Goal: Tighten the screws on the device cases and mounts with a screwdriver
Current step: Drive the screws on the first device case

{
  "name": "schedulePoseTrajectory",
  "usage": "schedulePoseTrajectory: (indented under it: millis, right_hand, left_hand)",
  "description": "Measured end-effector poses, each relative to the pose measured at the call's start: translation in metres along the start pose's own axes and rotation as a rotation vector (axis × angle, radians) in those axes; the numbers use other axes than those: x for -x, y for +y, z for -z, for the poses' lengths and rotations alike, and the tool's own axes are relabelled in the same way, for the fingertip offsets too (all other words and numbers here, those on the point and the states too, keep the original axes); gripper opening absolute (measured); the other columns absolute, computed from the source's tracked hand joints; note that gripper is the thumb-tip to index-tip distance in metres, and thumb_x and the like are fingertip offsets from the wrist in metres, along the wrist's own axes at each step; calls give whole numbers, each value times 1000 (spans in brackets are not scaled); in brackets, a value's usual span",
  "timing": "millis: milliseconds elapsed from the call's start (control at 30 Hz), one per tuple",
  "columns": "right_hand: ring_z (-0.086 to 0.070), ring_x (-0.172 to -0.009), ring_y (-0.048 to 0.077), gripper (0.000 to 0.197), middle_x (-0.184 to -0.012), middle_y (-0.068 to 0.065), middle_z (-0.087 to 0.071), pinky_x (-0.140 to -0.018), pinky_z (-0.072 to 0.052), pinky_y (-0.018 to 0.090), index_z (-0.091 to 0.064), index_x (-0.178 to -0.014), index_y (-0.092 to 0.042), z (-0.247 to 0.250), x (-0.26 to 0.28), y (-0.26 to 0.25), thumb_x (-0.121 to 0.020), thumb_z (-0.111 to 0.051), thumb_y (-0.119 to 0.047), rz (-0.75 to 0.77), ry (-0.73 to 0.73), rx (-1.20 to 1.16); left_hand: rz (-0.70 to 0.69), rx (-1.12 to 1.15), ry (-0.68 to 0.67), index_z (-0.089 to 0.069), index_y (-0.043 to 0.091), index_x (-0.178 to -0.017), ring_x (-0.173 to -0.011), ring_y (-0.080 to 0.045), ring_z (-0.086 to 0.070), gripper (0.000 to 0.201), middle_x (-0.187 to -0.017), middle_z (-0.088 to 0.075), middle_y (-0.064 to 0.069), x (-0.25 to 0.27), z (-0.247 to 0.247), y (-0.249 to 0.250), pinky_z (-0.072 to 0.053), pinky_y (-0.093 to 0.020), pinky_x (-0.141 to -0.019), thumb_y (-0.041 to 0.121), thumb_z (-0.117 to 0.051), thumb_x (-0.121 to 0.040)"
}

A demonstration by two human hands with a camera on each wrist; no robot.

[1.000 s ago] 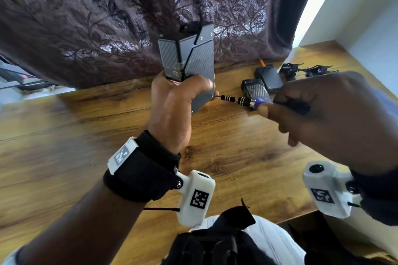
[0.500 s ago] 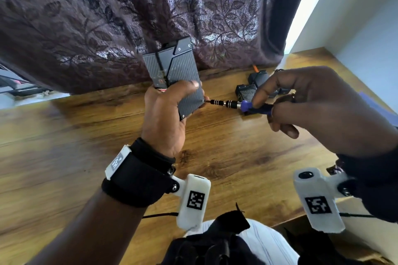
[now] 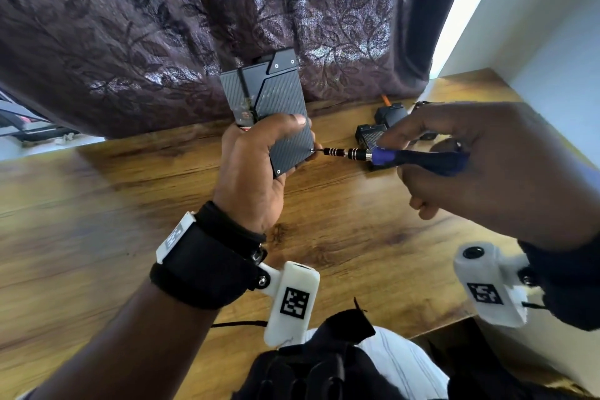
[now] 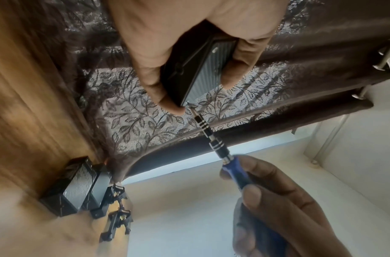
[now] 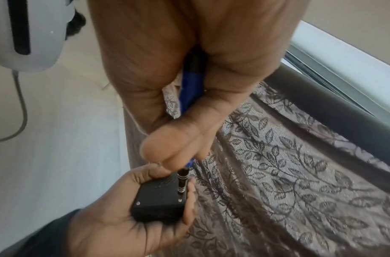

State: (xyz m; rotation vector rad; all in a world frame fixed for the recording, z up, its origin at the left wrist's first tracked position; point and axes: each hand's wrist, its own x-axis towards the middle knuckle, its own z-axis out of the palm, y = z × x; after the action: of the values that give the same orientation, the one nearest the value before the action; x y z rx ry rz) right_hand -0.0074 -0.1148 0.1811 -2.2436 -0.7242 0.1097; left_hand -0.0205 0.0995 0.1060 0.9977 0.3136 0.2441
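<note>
My left hand [image 3: 256, 169] grips a black device case [image 3: 271, 101] with a carbon-weave face, held upright above the wooden table [image 3: 97, 237]. The thumb lies across its front, the fingers wrap behind. My right hand [image 3: 480, 166] holds a blue-handled screwdriver [image 3: 399, 157] level, its black banded shaft pointing left. The tip sits at a screw [image 3: 312, 150] on the case's lower right corner. In the left wrist view the case [image 4: 203, 69] sits between thumb and fingers, with the screwdriver [image 4: 211, 137] meeting its bottom corner. The right wrist view shows the shaft [image 5: 182, 184] touching the case [image 5: 159, 200] beside a corner screw.
Two more black cases [image 3: 373, 136] lie at the table's back right, with black clamp mounts [image 4: 118, 220] beside them. An orange-tipped item [image 3: 384, 99] lies against the patterned curtain [image 3: 194, 26] along the back edge. A white wall [image 3: 552, 58] bounds the right side.
The case and both hands have drifted slightly left and lower in view. My right fingers have shifted along the screwdriver handle while the tip stays at the case's corner.
</note>
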Motion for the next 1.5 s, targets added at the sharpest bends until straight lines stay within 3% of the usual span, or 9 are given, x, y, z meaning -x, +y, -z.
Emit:
schedulePoseTrajectory:
  millis: [100,200,400,600,767,967,1133,1233,1500]
  right_hand:
    - [-65,-46,-3,9,-57,-15,-69,-61,-55,14,-79,-86,-29,2,0,-3,-80,-73,-28,62,48,108]
    - [-64,-48,9,27,-53,-10,-64,-61,-58,37,-78,-75,-27,0,-4,3,-89,-66,-48,76,111,289]
    - [-56,-44,14,52,-46,-2,-55,-53,-47,35,-65,-61,-20,-18,-4,21,-97,-50,-54,48,167,292]
    - [-70,-67,3,18,-72,-16,-74,-72,-56,32,-75,-97,-36,-6,-7,5,-80,-71,-42,-5,99,165]
    - [-61,-51,5,10,-70,-15,-74,-53,-44,21,-74,-90,-40,4,4,1,-82,-74,-35,-63,82,26]
    - [-60,-56,18,25,-73,0,-71,-59,-51,40,-75,-101,-40,-11,9,12,-77,-70,-40,-22,140,-28]
    - [-51,-53,4,55,-57,-15,-54,-58,-39,10,-69,-129,-34,-32,8,7,-75,-73,-25,117,120,90]
    - [-45,-49,13,76,-52,-10,-39,-54,-45,21,-52,-144,-37,-42,0,4,-70,-67,-27,194,55,238]
    - [-46,-39,12,62,-51,-12,-44,-43,-49,29,-59,-141,-26,-47,-6,5,-79,-58,-32,267,-6,305]
  left_hand:
    - [23,-15,-6,-60,-9,-122,-88,-32,-69,53,-100,-67,-19,0,1,-3,-57,-40,-72,12,-68,-73]
    - [8,-11,2,-59,-9,-122,-86,-33,-68,54,-99,-66,-19,1,1,-7,-58,-38,-70,10,-66,-72]
    - [-107,34,-33,-56,-15,-122,-92,-38,-65,51,-105,-61,-25,-8,0,9,-58,-39,-71,5,-64,-76]
    - [-95,-17,-40,-64,3,-107,-97,-34,-63,29,-105,-61,-19,-18,-4,16,-60,-41,-75,10,-71,-79]
    - [80,230,-62,-56,-6,-120,-97,-31,-68,44,-106,-63,-21,-20,13,16,-60,-49,-88,2,-65,-78]
    - [126,332,-187,-51,-15,-132,-109,-42,-68,56,-118,-63,-30,-8,18,10,-58,-52,-93,-6,-47,-77]
    - [146,390,-216,-54,-12,-124,-109,-42,-67,46,-112,-66,-27,-1,14,6,-58,-55,-96,4,-49,-81]
    - [139,399,-251,-62,-9,-113,-101,-37,-71,35,-104,-71,-23,4,13,5,-59,-55,-92,8,-46,-86]
    - [172,323,-253,-51,-12,-134,-119,-44,-61,52,-117,-63,-26,8,15,3,-41,-60,-116,13,-46,-89]
